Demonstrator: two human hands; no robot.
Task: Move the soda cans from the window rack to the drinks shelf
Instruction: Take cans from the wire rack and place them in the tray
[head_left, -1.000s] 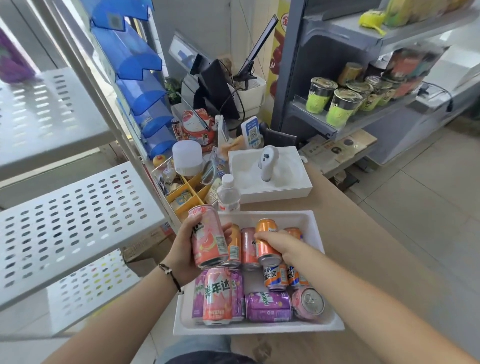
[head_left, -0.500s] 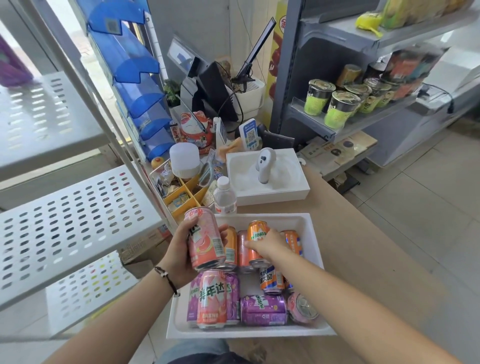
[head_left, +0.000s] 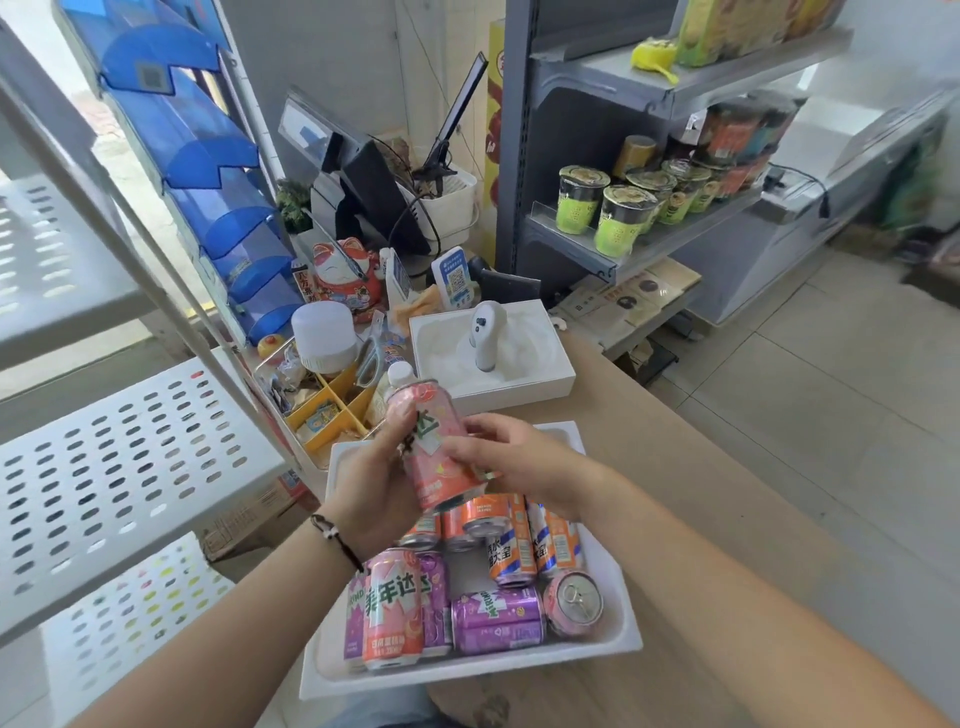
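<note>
1. Window rack (head_left: 119, 467), far left: white perforated shelves; no cans show on the visible tiers
2. Left hand (head_left: 371, 488), left of centre: fingers curled round the pink can (head_left: 435, 447), which is held tilted above the far end of the tray
3. Right hand (head_left: 511, 460): fingertips rest on the can's right side, and whether they pinch it cannot be told
4. White tray (head_left: 626, 618), near centre on the wooden counter (head_left: 727, 499): holds the remaining soda cans (head_left: 493, 577), orange, purple and pink, some upright, some lying
5. Drinks shelf (head_left: 649, 244), far right: grey, with green-lidded cups
6. Step in hand: one can lifted, probably passing between hands. The next move calls for one firm grip, then a carry rightward to the shelf
</note>
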